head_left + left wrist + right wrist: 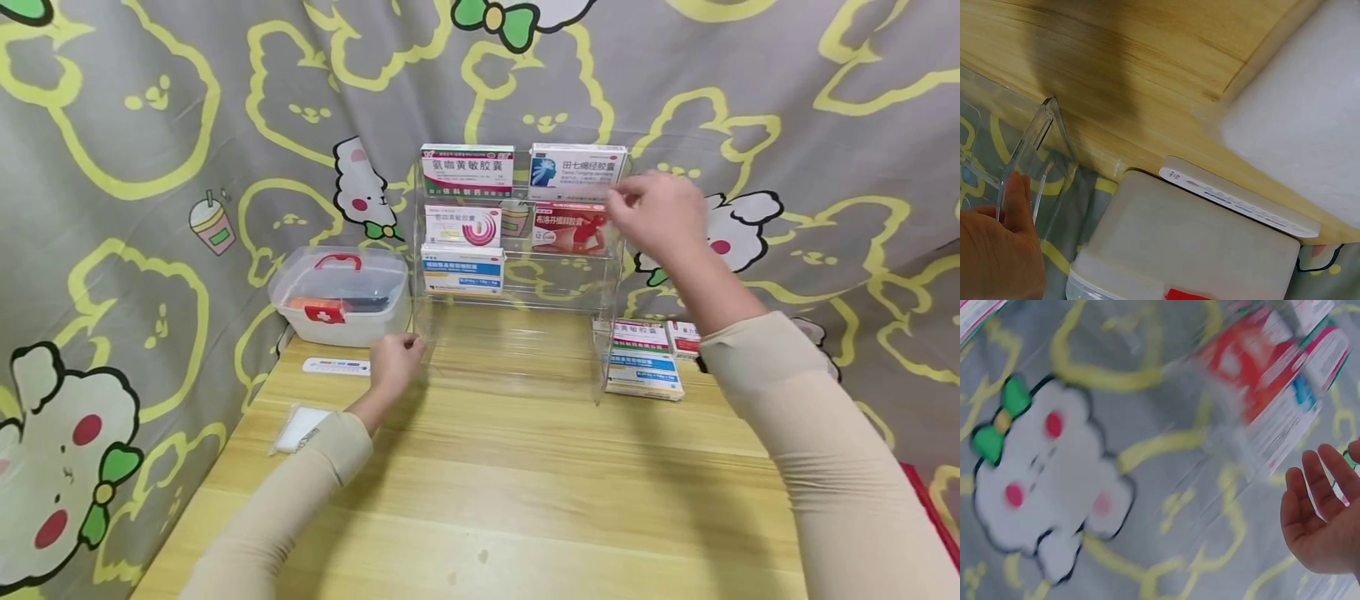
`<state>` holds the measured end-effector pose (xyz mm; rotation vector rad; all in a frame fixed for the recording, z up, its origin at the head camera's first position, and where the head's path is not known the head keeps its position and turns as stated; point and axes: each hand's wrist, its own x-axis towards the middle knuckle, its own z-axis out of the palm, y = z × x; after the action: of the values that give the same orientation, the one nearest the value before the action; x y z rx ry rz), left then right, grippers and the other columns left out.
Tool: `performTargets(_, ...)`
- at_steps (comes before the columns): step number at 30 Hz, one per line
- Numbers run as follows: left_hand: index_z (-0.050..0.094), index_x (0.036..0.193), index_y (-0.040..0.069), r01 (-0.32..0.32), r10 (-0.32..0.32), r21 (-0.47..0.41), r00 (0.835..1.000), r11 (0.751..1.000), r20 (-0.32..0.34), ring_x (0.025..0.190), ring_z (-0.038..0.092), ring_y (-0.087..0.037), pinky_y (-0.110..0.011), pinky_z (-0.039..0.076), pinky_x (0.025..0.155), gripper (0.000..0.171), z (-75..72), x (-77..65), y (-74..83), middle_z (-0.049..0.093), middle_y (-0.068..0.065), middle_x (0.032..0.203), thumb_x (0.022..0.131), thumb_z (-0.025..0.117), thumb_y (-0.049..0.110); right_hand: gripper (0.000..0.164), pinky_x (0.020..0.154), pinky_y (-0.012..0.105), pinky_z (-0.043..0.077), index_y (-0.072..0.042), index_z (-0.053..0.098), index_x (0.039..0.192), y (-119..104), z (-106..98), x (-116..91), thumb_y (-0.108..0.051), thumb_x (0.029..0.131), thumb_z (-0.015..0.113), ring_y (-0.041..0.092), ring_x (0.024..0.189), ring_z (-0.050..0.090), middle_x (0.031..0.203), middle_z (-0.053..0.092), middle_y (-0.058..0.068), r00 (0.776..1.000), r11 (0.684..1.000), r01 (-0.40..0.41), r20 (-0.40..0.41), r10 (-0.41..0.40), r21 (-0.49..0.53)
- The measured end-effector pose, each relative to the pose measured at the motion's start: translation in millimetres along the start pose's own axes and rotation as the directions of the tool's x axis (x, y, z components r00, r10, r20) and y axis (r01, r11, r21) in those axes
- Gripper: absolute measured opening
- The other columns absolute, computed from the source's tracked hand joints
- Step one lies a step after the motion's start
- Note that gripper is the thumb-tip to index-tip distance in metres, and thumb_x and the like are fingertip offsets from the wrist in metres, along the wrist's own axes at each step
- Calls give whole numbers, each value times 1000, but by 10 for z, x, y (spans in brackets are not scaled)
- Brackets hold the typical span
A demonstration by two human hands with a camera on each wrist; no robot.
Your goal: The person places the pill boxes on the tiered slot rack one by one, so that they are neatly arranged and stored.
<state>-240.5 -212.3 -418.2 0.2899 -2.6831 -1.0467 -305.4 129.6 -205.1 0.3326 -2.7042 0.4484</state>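
Observation:
A clear acrylic display rack stands on the table with medicine boxes on its tiers. My left hand pinches the rack's left side edge between thumb and fingers, as the left wrist view shows. Beside the top right corner of the rack is my right hand, close to a white and blue box. In the right wrist view its fingers are loosely bent, apart from the boxes, holding nothing. A red box sits one tier below. On the left tiers are a green and red box, a white box and a blue and white box.
Left of the rack stands a lidded plastic first-aid box, with a white thermometer-like strip in front. A white packet lies nearer. More medicine boxes are stacked by the rack's right foot. A patterned curtain hangs behind.

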Motion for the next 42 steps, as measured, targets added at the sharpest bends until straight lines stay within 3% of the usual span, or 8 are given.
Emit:
performTargets(7,74,100,7,7,-7,13,1000,1000,20,89,66,-26,-40,52,83,23,3,6,-20,72,-11,99,88,57,17,36,53,35,28,-13,65,88,647,56,-260,-34,91,36,26,72,45,82,60,10,984,990,-144,107,143,2)
performTargets(11,74,96,7,-1,1,11,1000,1000,-6,77,65,-22,-37,53,76,22,0,8,-47,73,-10,92,87,57,16,40,62,41,37,-11,66,101,1020,308,-450,-39,93,39,34,82,52,93,64,16,969,984,-174,185,166,33)
performTargets(14,74,86,6,-10,10,14,1000,1000,-8,65,59,-18,-34,49,67,22,4,-1,-59,71,-7,77,88,55,16,52,77,53,43,-5,59,124,1282,519,-611,-43,94,41,44,99,52,115,60,25,939,978,-202,292,181,44)
performTargets(20,74,80,6,-16,16,12,1000,1000,-11,59,53,-16,-31,46,64,21,13,-27,-54,69,-5,70,86,55,14,49,86,60,41,-1,58,124,1652,923,-989,-38,94,48,50,108,50,121,58,27,884,987,-160,449,132,25)
performTargets(24,74,80,5,-35,35,11,999,999,-26,59,53,-16,-32,46,63,21,9,-13,-37,70,-6,72,85,55,13,41,88,59,42,-1,61,120,1778,1160,-1207,-28,91,57,48,110,52,120,58,28,868,995,-64,496,19,73)
performTargets(29,67,67,5,-43,43,7,999,999,-23,50,43,-14,-27,38,55,24,16,2,-48,60,-3,56,86,54,13,46,94,61,37,1,59,122,1832,1330,-1389,-25,85,67,49,117,46,126,53,30,835,996,32,545,-74,85)
performTargets(37,70,72,7,-42,42,-4,998,999,-37,54,47,-16,-29,40,59,23,-1,29,-27,63,-3,61,86,54,15,51,94,65,35,1,56,125,1820,1379,-1432,-25,84,69,55,117,42,133,38,38,852,995,70,514,-96,71)
performTargets(42,73,75,9,-43,44,9,999,999,-26,56,49,-15,-29,42,61,23,8,12,-43,67,-3,67,86,54,15,59,96,65,33,2,47,134,1831,1400,-1425,-28,86,66,54,121,37,137,37,36,828,993,114,552,-94,-2)
